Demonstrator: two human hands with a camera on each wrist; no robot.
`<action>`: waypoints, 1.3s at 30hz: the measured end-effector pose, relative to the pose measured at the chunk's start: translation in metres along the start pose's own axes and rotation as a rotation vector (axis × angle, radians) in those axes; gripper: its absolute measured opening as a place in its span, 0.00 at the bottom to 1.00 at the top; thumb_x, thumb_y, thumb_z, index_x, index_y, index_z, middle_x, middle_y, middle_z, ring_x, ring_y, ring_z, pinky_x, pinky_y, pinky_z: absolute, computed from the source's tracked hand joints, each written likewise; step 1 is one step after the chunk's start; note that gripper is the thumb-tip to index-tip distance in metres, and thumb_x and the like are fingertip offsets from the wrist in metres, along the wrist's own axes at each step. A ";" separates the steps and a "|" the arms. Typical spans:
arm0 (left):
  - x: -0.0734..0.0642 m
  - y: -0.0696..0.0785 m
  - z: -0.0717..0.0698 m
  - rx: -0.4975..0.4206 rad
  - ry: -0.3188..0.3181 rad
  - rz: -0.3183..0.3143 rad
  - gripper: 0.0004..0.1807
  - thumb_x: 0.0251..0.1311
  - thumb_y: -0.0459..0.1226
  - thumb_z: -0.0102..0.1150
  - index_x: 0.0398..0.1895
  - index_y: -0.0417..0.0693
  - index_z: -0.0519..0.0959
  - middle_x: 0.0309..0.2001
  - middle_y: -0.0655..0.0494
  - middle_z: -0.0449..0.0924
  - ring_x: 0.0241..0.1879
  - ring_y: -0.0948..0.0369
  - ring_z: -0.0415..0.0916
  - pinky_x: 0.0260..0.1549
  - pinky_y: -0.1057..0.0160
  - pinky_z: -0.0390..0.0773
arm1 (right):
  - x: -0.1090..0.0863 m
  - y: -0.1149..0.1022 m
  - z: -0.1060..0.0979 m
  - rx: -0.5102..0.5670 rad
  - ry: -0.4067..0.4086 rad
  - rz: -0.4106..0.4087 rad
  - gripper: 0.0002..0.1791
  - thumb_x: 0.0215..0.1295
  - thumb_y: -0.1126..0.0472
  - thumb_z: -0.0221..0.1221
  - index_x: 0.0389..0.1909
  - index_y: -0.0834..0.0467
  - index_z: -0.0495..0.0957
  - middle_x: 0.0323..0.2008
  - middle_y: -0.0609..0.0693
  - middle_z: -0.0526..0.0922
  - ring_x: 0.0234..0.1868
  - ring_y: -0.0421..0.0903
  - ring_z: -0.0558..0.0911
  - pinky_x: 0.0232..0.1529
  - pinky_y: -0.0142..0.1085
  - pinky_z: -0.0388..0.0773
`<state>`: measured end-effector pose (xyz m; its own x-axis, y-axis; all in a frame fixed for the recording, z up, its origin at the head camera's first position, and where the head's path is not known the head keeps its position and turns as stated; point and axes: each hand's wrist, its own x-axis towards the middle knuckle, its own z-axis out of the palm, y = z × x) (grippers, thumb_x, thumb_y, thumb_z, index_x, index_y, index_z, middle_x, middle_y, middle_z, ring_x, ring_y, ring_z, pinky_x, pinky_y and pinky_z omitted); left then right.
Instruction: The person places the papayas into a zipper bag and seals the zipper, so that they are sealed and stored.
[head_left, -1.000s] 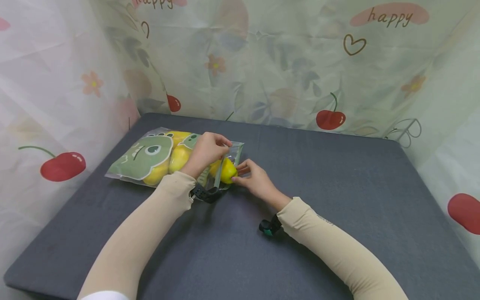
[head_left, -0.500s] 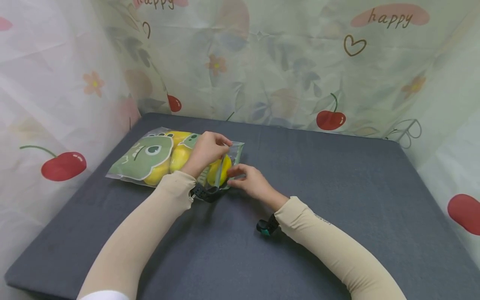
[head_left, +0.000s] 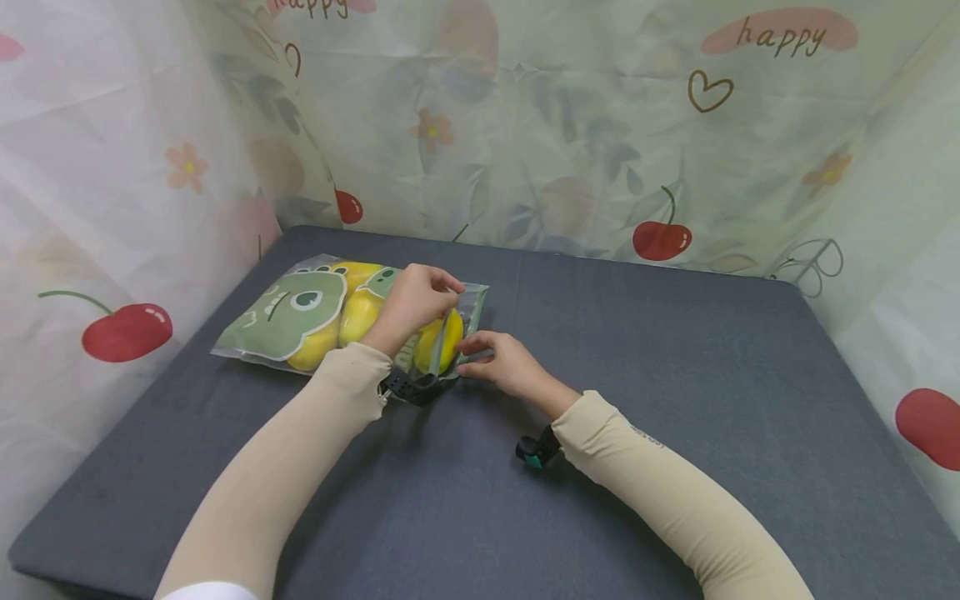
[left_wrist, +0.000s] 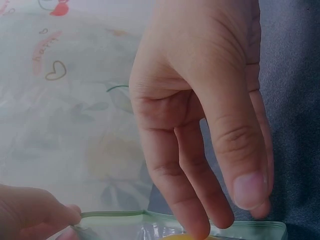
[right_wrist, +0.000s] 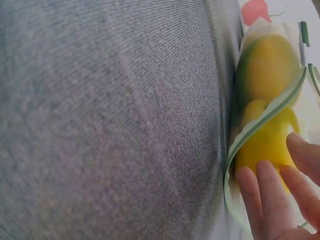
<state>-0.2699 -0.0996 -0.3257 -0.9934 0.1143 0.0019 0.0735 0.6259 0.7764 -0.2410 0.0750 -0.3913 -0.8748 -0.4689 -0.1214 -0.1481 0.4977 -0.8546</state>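
A clear zip bag (head_left: 247,329) with a green dinosaur print lies on its side at the table's left, holding several yellow fruits (head_left: 360,317). My left hand (head_left: 416,304) pinches the upper rim of its mouth; in the left wrist view, the left fingers (left_wrist: 47,210) grip the green-edged rim. Just inside the mouth sits a smooth yellow fruit (right_wrist: 267,135). My right hand (head_left: 506,367) is at the mouth, its spread fingertips against that fruit in the right wrist view. Large in the left wrist view, the right hand (left_wrist: 200,100) reaches down with fingers extended over the rim.
A dark grey cloth-covered table (head_left: 660,400) extends to the right of the bag. Printed curtains (head_left: 555,125) enclose its back and sides. Behind the back right edge a looped cord (head_left: 810,262) hangs. Black straps (head_left: 408,387) sit at both wrists over beige sleeves.
The yellow fruit at the bag's mouth has moved left, further inside, pushed by my right hand, which shifted left with it and has since stayed nearly still. My left hand kept its pinch.
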 end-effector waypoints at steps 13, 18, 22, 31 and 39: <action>0.000 0.001 -0.001 -0.027 -0.003 -0.016 0.10 0.59 0.34 0.57 0.40 0.49 0.86 0.39 0.50 0.84 0.32 0.53 0.79 0.30 0.63 0.79 | -0.002 0.002 -0.007 0.002 0.018 0.015 0.25 0.62 0.59 0.64 0.60 0.58 0.75 0.57 0.57 0.78 0.52 0.53 0.82 0.51 0.43 0.80; 0.002 -0.002 -0.002 -0.111 -0.014 -0.031 0.09 0.59 0.34 0.59 0.40 0.46 0.86 0.45 0.50 0.83 0.36 0.54 0.80 0.38 0.60 0.82 | -0.003 0.004 -0.011 0.009 0.026 0.012 0.24 0.63 0.60 0.63 0.60 0.59 0.74 0.57 0.57 0.78 0.51 0.53 0.82 0.51 0.44 0.80; 0.003 -0.004 -0.002 -0.162 -0.020 -0.055 0.09 0.59 0.35 0.60 0.41 0.46 0.85 0.48 0.51 0.82 0.36 0.54 0.79 0.40 0.59 0.82 | -0.004 0.005 -0.014 0.011 0.023 0.019 0.25 0.63 0.59 0.63 0.61 0.58 0.74 0.57 0.56 0.79 0.51 0.53 0.82 0.51 0.44 0.79; 0.007 -0.004 -0.004 -0.243 -0.035 -0.126 0.10 0.62 0.37 0.59 0.44 0.45 0.84 0.49 0.50 0.82 0.37 0.54 0.79 0.44 0.57 0.82 | -0.009 0.002 -0.019 0.035 0.018 0.022 0.25 0.64 0.57 0.62 0.61 0.59 0.74 0.58 0.56 0.78 0.52 0.52 0.82 0.53 0.45 0.78; 0.010 -0.003 -0.003 -0.286 -0.019 -0.171 0.10 0.62 0.37 0.59 0.44 0.45 0.84 0.47 0.49 0.82 0.35 0.56 0.78 0.43 0.60 0.82 | -0.017 0.001 -0.015 0.102 -0.007 0.024 0.24 0.64 0.58 0.62 0.59 0.61 0.75 0.53 0.56 0.79 0.48 0.52 0.83 0.51 0.44 0.80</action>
<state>-0.2799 -0.1022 -0.3262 -0.9873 0.0422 -0.1530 -0.1241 0.3958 0.9099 -0.2333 0.0942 -0.3821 -0.8744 -0.4630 -0.1455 -0.0790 0.4317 -0.8986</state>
